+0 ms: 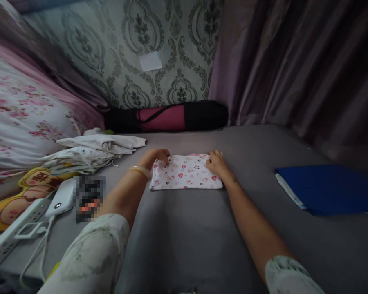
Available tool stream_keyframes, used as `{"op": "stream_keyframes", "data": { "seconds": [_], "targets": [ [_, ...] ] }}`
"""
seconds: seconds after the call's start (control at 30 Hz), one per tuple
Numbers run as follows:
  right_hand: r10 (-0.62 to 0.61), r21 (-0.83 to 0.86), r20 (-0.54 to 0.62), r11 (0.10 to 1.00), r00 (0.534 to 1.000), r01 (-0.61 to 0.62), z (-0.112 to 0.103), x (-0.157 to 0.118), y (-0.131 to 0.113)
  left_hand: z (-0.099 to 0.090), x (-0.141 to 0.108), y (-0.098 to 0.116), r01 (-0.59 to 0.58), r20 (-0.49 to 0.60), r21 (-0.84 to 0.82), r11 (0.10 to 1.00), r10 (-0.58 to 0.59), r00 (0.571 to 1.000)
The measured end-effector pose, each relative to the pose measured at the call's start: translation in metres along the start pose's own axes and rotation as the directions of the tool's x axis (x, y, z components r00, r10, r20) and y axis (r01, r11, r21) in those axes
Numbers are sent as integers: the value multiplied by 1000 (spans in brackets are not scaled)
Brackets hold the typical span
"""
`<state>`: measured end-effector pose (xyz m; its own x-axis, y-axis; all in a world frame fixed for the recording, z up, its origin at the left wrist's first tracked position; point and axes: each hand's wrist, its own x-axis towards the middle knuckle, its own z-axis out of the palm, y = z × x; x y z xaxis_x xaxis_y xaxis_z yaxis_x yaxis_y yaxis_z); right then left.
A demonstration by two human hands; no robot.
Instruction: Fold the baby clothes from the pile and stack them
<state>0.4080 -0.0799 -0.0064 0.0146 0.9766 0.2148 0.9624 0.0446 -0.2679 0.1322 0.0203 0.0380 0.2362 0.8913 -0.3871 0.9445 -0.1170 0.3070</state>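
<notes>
A white cloth [184, 173] printed with pink hearts and small flowers lies folded into a rectangle on the grey bed sheet [184, 228]. At its far left corner, my left hand [162, 156] has its fingers curled in on the fabric; a pale bangle is on that wrist. My right hand [216, 163] grips the far right edge, thumb and fingers pinched on the cloth. Part of the left fingers is hidden behind the hand.
Crumpled white clothes [101, 149] lie at the left, near a power strip [16, 226], a white power bank [60, 198] and a yellow cartoon cushion [30, 185]. A folded blue cloth [325, 188] rests at the right. A black-and-red long bag [168, 117] lies along the wall.
</notes>
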Motion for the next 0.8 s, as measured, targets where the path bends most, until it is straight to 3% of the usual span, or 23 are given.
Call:
{"op": "stream_keyframes", "data": {
  "seconds": [0.1,0.23,0.33,0.5,0.6,0.7,0.8],
  "targets": [
    [-19,65,39,998,999,16,-9,3,1,-2,-2,1,-49,59,74,996,45,997],
    [-34,251,95,968,995,9,-25,7,8,-13,-23,3,-182,158,256,950,144,977],
    [-96,473,112,881,989,32,-37,9,15,-31,-47,6,-248,145,206,947,221,964],
    [-107,691,-154,699,982,184,-62,10,20,-75,-87,13,-338,52,85,937,335,941],
    [-72,728,-321,619,945,294,-79,8,17,-92,-105,14,-387,-172,79,919,395,902],
    [-132,702,-334,626,933,340,-93,2,16,-84,-115,7,-393,-398,157,906,422,814],
    [-289,653,-92,705,953,277,-97,-5,18,-47,-117,-5,-417,-395,294,860,507,766]
  ]
}}
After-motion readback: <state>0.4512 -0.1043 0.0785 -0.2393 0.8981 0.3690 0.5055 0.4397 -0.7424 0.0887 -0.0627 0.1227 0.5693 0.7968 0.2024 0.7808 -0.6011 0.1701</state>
